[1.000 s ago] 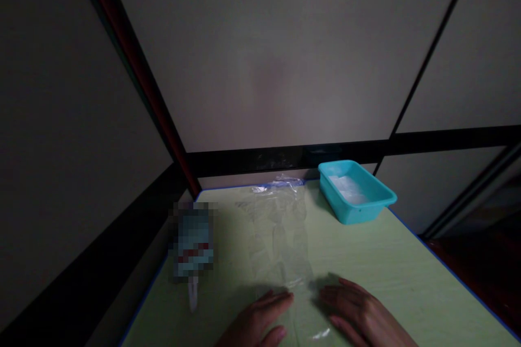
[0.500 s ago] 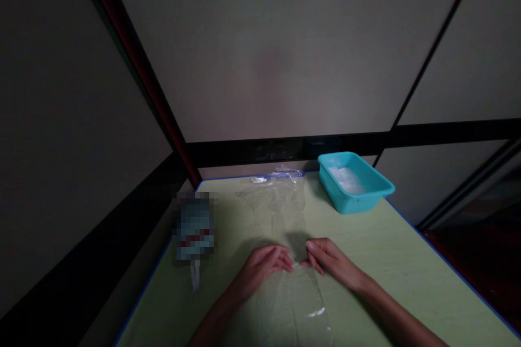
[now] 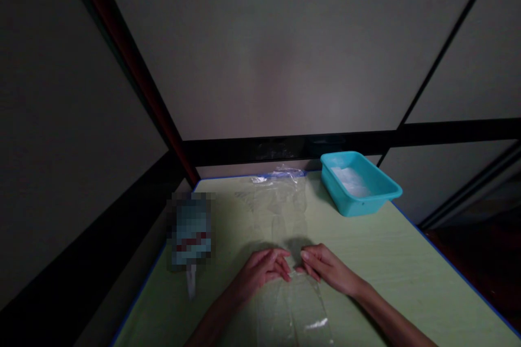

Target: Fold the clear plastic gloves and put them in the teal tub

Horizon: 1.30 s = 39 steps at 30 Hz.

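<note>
A long strip of clear plastic film (image 3: 285, 217) lies on the green table (image 3: 407, 271), running from the far edge toward me. My left hand (image 3: 262, 269) and my right hand (image 3: 325, 268) rest side by side on the film, fingertips close together near its middle, pinching or pressing it. The light is dim, so the grip is hard to make out.
A turquoise plastic tub (image 3: 358, 183) with something white inside stands at the far right of the table. A blurred-out pack (image 3: 190, 232) sits near the left edge with a small white piece (image 3: 190, 284) below it. Dark-framed wall panels surround the table.
Both hands moved away from me along the film, from the near edge to its middle, and their fingertips came closer together.
</note>
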### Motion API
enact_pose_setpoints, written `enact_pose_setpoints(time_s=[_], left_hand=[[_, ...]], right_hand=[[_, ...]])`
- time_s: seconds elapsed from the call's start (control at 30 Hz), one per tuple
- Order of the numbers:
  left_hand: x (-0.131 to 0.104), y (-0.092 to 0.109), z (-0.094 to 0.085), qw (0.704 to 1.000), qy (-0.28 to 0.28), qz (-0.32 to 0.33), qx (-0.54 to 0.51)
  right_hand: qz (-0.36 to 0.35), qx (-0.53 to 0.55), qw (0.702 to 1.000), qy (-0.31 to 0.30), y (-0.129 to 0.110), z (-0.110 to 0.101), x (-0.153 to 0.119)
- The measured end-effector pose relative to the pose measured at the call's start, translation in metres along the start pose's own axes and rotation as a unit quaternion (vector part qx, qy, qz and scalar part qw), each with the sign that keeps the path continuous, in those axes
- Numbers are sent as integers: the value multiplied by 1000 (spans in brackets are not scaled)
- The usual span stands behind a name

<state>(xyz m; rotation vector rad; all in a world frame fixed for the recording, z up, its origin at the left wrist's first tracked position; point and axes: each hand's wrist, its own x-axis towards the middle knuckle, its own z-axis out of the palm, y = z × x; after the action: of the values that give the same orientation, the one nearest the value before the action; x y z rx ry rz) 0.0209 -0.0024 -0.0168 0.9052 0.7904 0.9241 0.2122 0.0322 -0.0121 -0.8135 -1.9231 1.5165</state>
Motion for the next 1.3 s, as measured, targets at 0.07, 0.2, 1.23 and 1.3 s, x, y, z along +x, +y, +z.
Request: enact_pose_setpoints(time_s=[0.07, 0.2, 1.23, 1.3], left_hand=[[1, -1, -1, 1000, -8, 0, -10], [2, -2, -2, 1000, -10, 5, -15], [-11, 4, -16, 997, -43, -61, 5], [-10, 4, -17, 997, -47, -61, 4]], right_hand=[[-1, -4, 1000, -3, 1, 0, 0], [-4, -4, 1000, -2, 4, 0, 0], [-158, -481, 827, -243, -45, 19, -51], [-150, -455, 838, -262, -47, 17, -49]])
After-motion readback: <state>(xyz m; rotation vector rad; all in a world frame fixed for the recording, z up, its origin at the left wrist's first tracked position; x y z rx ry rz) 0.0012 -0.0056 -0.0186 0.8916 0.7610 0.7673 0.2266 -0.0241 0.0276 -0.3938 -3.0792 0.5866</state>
